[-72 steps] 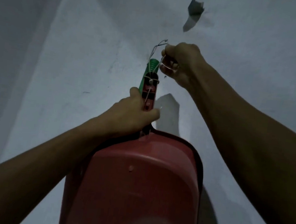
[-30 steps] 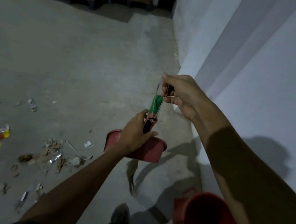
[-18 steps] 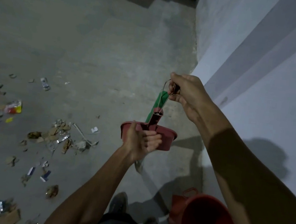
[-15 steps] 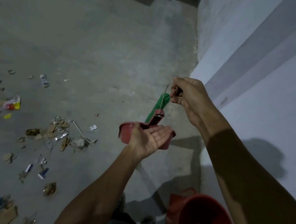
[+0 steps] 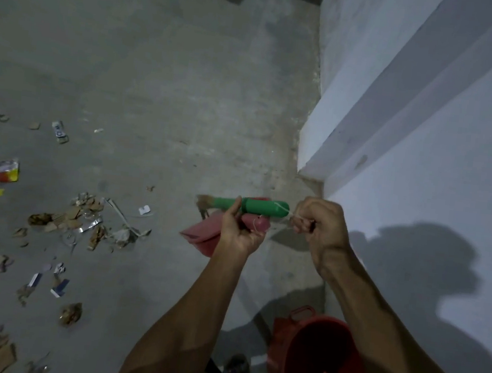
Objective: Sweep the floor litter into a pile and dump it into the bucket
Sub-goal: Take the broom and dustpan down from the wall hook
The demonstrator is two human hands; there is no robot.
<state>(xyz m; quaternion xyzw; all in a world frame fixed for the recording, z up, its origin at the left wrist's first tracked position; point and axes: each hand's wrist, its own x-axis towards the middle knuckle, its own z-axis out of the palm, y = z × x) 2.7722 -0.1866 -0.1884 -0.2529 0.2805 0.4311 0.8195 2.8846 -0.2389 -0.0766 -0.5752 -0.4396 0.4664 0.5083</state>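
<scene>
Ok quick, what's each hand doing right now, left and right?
Left hand: grips the green brush handle and red dustpan together.
Right hand: pinches the string loop at the handle's end.

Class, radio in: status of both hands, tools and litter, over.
Left hand grips green broom handle and dustpan. Right hand pinches string. Litter unswept; bucket beside feet.

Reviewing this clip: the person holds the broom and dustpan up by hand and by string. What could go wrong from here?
1. The left hand grips the green broom handle and red plastic dustpan together; one may slip.
2. The right hand pinches the thin string loop, which could snag while being freed.
3. The scattered paper and foil litter is unswept, and the red plastic bucket by the feet could be kicked.
</scene>
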